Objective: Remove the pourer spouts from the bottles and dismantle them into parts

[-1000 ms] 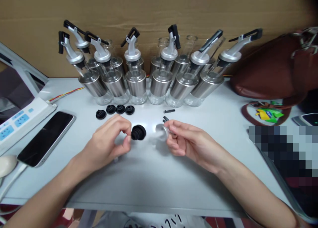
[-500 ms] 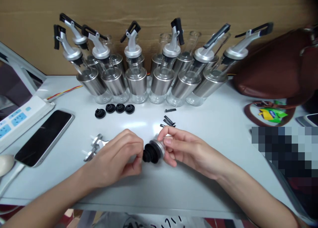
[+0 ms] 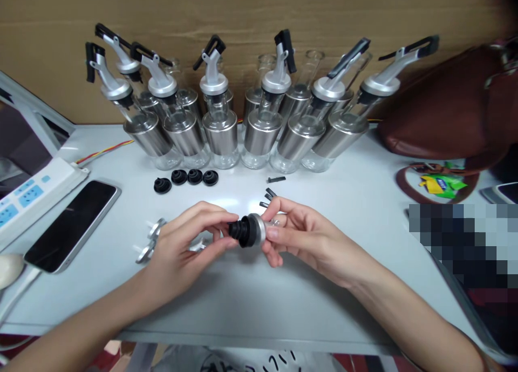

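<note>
My right hand point(image 3: 301, 234) grips the silver end of a bottle pourer point(image 3: 257, 229) between thumb and fingers. Its black ribbed rubber stopper point(image 3: 242, 231) points left. My left hand point(image 3: 190, 242) has its thumb and forefinger around the stopper's narrow tip. Silver pourer parts point(image 3: 151, 239) lie beside my left hand, partly hidden by it. Several black rubber stoppers point(image 3: 195, 176) sit in a row beyond my left hand. Small black lever pieces point(image 3: 269, 196) lie behind my right hand, one point(image 3: 277, 179) a little farther off.
Glass bottles with steel sleeves point(image 3: 220, 137) stand along the back, the front ones topped by lever pourers point(image 3: 213, 83). A phone point(image 3: 73, 226) and a white power strip point(image 3: 36, 191) are at left. A brown leather bag point(image 3: 441, 105) and a candy wrapper point(image 3: 443, 185) are at right.
My left hand has uncurled from a closed shape and brought its thumb and forefinger onto the stopper's tip. The pourer has risen slightly in my right hand and turned more level.
</note>
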Tool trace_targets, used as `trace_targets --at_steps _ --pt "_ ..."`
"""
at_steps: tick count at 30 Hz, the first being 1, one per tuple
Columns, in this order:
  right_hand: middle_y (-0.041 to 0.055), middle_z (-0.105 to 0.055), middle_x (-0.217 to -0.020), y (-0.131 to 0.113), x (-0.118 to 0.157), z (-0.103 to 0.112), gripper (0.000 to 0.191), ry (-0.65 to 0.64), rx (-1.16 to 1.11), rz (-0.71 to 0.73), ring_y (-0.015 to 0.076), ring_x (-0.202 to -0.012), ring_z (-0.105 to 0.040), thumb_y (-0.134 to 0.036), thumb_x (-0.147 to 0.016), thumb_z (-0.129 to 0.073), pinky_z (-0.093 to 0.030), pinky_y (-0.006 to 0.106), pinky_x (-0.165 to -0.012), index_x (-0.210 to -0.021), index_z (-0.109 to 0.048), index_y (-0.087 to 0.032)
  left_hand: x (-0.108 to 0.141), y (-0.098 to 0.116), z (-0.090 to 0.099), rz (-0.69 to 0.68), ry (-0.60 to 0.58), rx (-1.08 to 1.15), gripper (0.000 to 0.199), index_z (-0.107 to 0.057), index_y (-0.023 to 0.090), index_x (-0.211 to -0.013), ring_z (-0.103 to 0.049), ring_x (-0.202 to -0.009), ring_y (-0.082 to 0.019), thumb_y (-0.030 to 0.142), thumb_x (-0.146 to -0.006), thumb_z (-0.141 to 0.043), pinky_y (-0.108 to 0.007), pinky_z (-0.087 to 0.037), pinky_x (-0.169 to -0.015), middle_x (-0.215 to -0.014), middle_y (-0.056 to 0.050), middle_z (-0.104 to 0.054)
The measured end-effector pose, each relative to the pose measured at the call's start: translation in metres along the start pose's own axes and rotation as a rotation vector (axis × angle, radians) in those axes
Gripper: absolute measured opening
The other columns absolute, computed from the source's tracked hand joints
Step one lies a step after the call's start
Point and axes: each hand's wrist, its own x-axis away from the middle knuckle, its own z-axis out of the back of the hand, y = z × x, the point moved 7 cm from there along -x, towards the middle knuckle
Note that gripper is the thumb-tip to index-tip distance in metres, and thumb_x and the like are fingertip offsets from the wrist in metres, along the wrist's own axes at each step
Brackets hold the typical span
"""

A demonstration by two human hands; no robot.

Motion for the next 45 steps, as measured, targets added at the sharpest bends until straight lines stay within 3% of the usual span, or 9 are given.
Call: trace_targets --at_steps 7,24,45 --pt "-0.001 -0.07 -0.067 0.001 -0.001 0.0 0.023 -0.02 0.05 0.029 0.0088 -0.055 -0.067 -0.026 -0.079 -0.073 -0.05 0.018 -0.052 -0.08 -0.052 -0.016 -0.002 0.011 0.005 -0.161 0.043 -0.119 0.02 -0.063 0.017 -0.101 -0.062 -0.077 -0.01 0.009 -0.082 -0.066 -0.019 -0.052 -0.065 -0.088 -0.003 -0.066" --pt "-0.0006 -0.07 -0.065 0.004 -0.002 -0.006 0.023 -0.037 0.015 0.038 0.01 -0.055 -0.069 -0.025 -0.079 -0.072 -0.053 0.017 -0.052 -0.079 -0.052 -0.015 -0.001 0.014 0.005 -0.165 0.066 -0.125 0.005 -0.064 0.017 -0.086 -0.062 -0.066 -0.007 0.013 -0.084 -0.065 -0.014 -0.047 -0.047 -0.081 -0.001 -0.067" --pt "-0.0014 -0.067 -0.067 0.01 0.002 -0.016 0.025 -0.068 0.013 0.04 0.0118 -0.057 -0.068 -0.031 -0.082 -0.069 -0.053 0.022 -0.054 -0.082 -0.048 -0.017 0.007 0.022 0.002 -0.204 0.079 -0.077 0.024 -0.063 0.018 -0.103 -0.061 -0.074 -0.01 0.005 -0.083 -0.063 -0.019 -0.052 -0.061 -0.089 -0.003 -0.064"
